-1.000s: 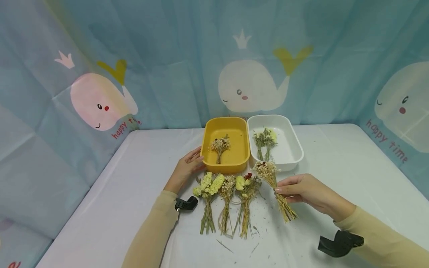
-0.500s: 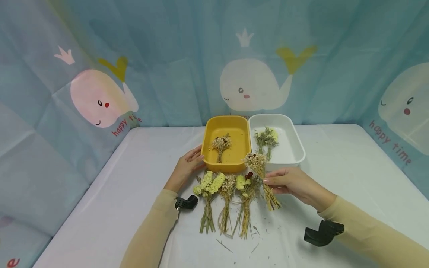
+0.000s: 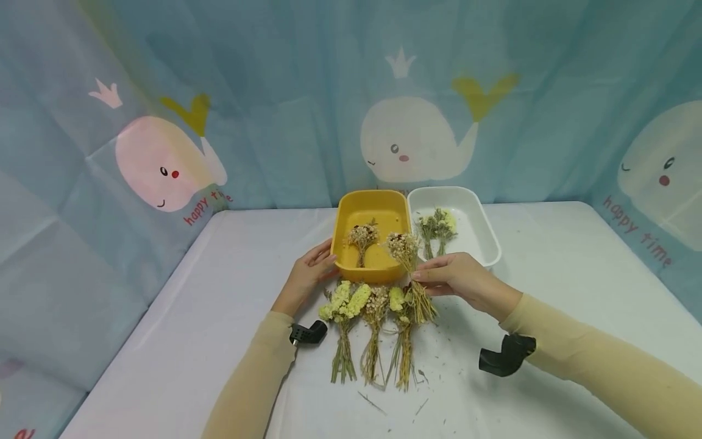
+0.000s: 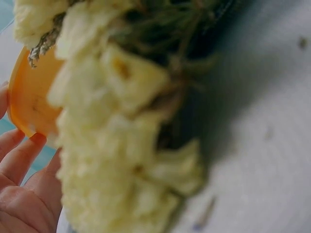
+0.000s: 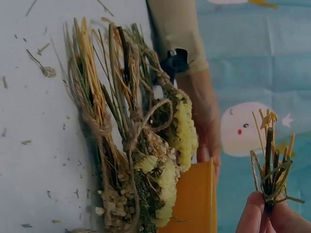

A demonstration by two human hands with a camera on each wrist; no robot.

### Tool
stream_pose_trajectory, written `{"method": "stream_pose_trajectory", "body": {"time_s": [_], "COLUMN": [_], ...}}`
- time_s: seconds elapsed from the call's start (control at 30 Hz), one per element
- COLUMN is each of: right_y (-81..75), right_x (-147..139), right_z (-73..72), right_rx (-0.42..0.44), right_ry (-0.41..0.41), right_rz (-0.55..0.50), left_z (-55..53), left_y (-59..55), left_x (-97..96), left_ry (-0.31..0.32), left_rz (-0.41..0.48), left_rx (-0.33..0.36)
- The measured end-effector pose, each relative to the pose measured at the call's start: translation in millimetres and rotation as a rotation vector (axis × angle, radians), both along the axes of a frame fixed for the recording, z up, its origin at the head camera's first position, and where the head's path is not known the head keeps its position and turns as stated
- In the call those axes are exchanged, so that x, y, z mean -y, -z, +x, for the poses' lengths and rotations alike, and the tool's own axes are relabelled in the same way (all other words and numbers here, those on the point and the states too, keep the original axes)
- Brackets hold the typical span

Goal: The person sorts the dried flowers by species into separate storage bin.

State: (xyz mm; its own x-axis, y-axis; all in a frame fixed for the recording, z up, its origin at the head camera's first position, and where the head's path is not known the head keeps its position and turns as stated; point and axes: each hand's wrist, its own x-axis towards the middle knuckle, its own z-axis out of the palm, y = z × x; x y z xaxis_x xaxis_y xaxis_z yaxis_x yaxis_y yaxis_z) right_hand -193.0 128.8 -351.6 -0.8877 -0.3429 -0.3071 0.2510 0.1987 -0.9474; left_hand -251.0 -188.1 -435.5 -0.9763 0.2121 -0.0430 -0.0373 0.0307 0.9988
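Note:
In the head view my right hand [image 3: 466, 279] pinches a bunch of dried flowers [image 3: 403, 247] by its stems. Its small cream heads overlap the front right corner of the yellow bin [image 3: 370, 275]. Fingertips and stem ends [image 5: 269, 160] show in the right wrist view. My left hand [image 3: 304, 274] rests its fingers against the bin's left wall. A cream bunch [image 3: 362, 236] lies inside that bin. In front of it, three twine-tied bunches lie side by side: a pale yellow one [image 3: 342, 305], a cream one [image 3: 374, 305] and a yellow one [image 3: 404, 341], partly hidden by the held bunch.
Touching the yellow bin on its right, a white bin [image 3: 485, 235] holds smaller green-and-yellow bunches [image 3: 439, 224]. Broken stems [image 3: 372, 402] and crumbs litter the white table [image 3: 219, 341]. A blue whale-print curtain [image 3: 285, 140] stands behind and at the sides.
My right hand has carried the held bunch left and away from me, from in front of the white bin to the yellow bin's front right corner. The left hand stays at the yellow bin.

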Motion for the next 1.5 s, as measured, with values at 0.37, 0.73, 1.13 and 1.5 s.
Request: {"method": "stream_pose_trajectory", "body": {"time_s": [0.37, 0.73, 1.13, 1.5], "right_y": [4.7, -1.3, 12.6, 11.7], "right_x": [29.4, 53.8, 74.0, 93.5], "right_z": [-29.5, -45.9, -73.0, -88.5], "right_rx": [0.001, -0.023, 0.026, 0.05], "right_ry": [0.126, 0.156, 0.221, 0.268], "right_rz": [0.016, -0.026, -0.134, -0.153], "left_z": [0.4, -0.7, 1.0, -1.7], "left_y": [-0.7, -1.4, 1.3, 1.1], "left_x": [-0.4, 2.6, 2.5, -0.2], "left_ry": [0.014, -0.004, -0.013, -0.01], "left_rz": [0.001, -0.01, -0.004, 0.003], "left_rx": [0.01, 0.018, 0.029, 0.028]}}
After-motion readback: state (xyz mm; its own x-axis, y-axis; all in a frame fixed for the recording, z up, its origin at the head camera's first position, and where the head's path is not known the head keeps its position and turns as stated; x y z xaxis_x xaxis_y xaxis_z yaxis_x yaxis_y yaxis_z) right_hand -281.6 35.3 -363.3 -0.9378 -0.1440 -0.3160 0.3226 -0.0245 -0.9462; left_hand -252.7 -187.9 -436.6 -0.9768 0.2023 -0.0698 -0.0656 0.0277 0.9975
